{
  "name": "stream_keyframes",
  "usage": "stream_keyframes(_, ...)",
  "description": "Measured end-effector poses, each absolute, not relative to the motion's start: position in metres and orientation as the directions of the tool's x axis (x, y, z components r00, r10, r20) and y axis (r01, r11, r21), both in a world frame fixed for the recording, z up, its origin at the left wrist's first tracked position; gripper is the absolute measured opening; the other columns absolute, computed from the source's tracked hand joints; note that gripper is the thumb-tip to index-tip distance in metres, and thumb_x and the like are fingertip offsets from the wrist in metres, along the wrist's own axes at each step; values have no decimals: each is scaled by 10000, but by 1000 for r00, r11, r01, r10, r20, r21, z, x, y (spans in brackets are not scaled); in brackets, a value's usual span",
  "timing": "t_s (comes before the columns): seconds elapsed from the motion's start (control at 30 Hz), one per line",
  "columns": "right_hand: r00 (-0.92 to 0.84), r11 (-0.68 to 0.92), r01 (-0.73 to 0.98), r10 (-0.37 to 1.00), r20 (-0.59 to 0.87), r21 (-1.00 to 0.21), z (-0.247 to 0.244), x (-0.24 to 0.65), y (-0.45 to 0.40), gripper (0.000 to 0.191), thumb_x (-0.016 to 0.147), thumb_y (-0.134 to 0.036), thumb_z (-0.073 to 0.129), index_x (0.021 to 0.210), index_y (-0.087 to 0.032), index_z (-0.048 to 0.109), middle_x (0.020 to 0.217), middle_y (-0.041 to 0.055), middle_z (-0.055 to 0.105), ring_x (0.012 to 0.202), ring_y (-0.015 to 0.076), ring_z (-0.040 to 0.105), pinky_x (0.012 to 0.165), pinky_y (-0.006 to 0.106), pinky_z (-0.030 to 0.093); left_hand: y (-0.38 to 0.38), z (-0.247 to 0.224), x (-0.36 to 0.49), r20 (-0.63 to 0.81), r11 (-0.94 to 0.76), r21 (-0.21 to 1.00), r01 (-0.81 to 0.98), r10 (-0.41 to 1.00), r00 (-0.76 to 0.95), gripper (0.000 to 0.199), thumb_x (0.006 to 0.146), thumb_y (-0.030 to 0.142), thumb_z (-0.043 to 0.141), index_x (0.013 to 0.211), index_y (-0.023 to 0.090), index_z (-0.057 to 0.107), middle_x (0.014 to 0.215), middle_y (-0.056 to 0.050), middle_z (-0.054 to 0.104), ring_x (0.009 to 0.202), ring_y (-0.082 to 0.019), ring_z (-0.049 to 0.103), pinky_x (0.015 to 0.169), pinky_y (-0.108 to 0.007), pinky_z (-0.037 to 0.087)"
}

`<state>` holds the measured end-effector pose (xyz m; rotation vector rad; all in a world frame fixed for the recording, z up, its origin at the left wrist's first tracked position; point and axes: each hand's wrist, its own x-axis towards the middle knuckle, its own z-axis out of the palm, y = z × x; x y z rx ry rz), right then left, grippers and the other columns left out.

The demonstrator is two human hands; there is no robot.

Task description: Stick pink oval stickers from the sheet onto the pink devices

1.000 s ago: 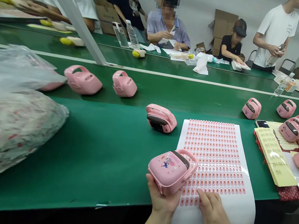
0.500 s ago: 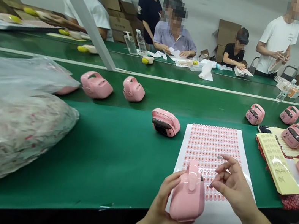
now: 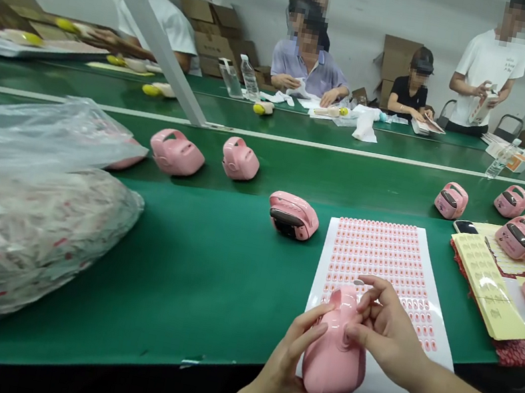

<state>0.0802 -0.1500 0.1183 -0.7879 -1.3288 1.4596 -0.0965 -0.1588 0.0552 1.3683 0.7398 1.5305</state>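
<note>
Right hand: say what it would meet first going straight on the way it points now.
The right hand would first meet the pink case held in the left hand; the right thumb seems to touch its side, though depth is hard to judge.

Moderate, diffuse indoor light. Glare band across lower rows of the printed sheet [image 3: 377, 254], hot spots on yellow sheets [image 3: 493, 288], sheen on green table [image 3: 199, 267]. Near-black below its edge. Left side smeared, plastic bag [image 3: 25, 243] included; wide-angle stretch; faces pixelated.
</note>
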Motion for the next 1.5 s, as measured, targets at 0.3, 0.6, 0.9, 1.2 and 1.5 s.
stream_keyframes(0.3, -226, 201, -145, 947, 230, -969, 110, 77, -157, 433, 755, -136, 544, 1143, -258, 398, 795, -19, 432, 626, 104, 547, 610, 273, 536, -159, 47, -94, 308, -299, 893, -337, 951, -30, 722, 125, -92, 777, 796, 165, 707, 1009, -225, 606, 1025, -456, 533, 954, -629, 279)
stream_keyframes(0.6, -122, 626, 296, 774, 622, -721, 113, 78, -163, 446, 797, -91, 484, 1199, -255, 382, 774, 8, 507, 675, 146, 504, 592, 274, 488, -161, 54, -90, 492, -482, 862, -155, 870, 28, 763, 180, 4, 826, 899, 225, 695, 1050, -161, 618, 1006, -385, 566, 910, -535, 393)
stream_keyframes(0.9, -483, 892, 432, 353, 802, -133, 113, 95, -163, 636, 839, -37, 406, 1408, -122, 136, 949, 123, 600, 813, 203, 561, 625, 328, 497, -160, 67, -85, 538, -534, 842, -69, 839, 79, 698, 264, 87, 841, 926, 245, 686, 1074, -161, 612, 1006, -380, 566, 869, -552, 421)
stream_keyframes(1.2, -234, 503, 301, 862, 449, -810, 93, 101, -147, 530, 886, -263, 458, 1357, -251, 215, 1245, 139, 475, 1134, 235, 506, 913, 449, 438, -165, 64, -79, 645, -643, 764, 49, 759, -89, 861, 232, 167, 869, 1056, 240, 630, 1034, -138, 563, 969, -358, 549, 836, -500, 448)
stream_keyframes(1.5, -331, -85, -116, 943, -43, -990, 64, 92, -138, 804, 749, -593, 558, 1381, -278, 173, 1200, 133, 474, 816, 194, 595, 746, 395, 472, -169, 63, -78, 718, -701, 675, 232, 695, 12, 825, 552, 414, 757, 1288, 258, 419, 1165, -120, 476, 1050, -304, 492, 850, -418, 460)
